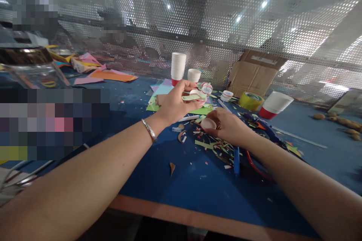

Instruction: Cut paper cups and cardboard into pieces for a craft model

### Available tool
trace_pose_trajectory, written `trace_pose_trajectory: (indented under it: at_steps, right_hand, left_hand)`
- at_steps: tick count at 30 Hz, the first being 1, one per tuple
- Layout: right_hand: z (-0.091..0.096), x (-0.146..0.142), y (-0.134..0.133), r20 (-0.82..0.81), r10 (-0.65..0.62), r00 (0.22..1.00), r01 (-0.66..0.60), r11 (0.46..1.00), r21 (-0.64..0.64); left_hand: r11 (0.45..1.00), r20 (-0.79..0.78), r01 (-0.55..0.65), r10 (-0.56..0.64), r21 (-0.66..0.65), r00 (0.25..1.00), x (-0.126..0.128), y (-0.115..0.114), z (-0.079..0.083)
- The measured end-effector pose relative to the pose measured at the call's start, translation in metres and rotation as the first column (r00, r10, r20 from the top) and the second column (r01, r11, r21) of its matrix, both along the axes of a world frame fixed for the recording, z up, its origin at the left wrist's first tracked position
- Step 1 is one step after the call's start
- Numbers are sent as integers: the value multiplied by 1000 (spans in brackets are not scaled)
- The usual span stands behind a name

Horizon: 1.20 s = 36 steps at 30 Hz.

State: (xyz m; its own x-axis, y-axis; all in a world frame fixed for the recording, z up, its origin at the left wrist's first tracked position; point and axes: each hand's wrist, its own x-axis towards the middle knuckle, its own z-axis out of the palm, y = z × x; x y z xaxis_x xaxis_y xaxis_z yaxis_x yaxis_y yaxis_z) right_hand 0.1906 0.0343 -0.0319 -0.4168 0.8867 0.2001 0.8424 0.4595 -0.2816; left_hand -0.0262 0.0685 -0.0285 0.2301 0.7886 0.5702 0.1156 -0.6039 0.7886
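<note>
My left hand [179, 101], with a silver bracelet at the wrist, is closed on a pale green paper strip [191, 98]. Small white round pieces sit by that strip, one of them with red and blue print [207, 89]; whether they are joined to it I cannot tell. Lower and to the right, my right hand [227, 125] pinches a small pale round cup-like piece [208, 124] just above the table. Beneath it lie paper scraps [207, 144] in green, white and red. Coloured paper sheets [152, 106] lie under and behind my left hand.
Stacked paper cups [178, 66] stand at the back, with more at right [275, 103]. Near them are yellow tape [250, 101] and a cardboard box [253, 71]. A blue-handled tool [236, 160] lies in front of the scraps. A perforated metal screen [181, 15] rises behind the blue table [147, 173].
</note>
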Motion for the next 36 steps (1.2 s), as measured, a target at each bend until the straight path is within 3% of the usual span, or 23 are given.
trace_pose_trajectory:
  at_steps: [4, 7, 11, 15, 22, 26, 32, 36]
  right_hand:
    - [14, 12, -11, -49, 4, 999, 1, 996, 87]
    - [28, 25, -25, -192, 25, 981, 17, 977, 212]
    - [38, 37, -40, -300, 37, 953, 42, 967, 252]
    - [39, 34, -49, -238, 111, 965, -41, 958, 282]
    - [38, 25, -57, -118, 213, 970, -186, 961, 205]
    - [36, 26, -57, -122, 223, 967, -200, 964, 176]
    - [36, 27, -57, -127, 239, 963, -218, 963, 159]
    - [35, 29, -57, -128, 231, 964, -211, 966, 151]
  left_hand:
    - [999, -61, 3, -1, 36, 998, -2, 0, 0]
    - [998, -127, 57, -51, 41, 991, -2, -3, 2]
    - [964, -122, 248, -258, -92, 958, 5, -13, 3]
    - [890, -70, 379, -408, -253, 910, 15, -26, 2]
    - [823, -30, 480, -512, -305, 858, 22, -38, 2]
    - [804, -40, 517, -551, -295, 834, 22, -40, 2]
    - [822, -119, 517, -553, -239, 825, 20, -40, 2]
    - [793, -94, 536, -581, -288, 809, 20, -41, 1]
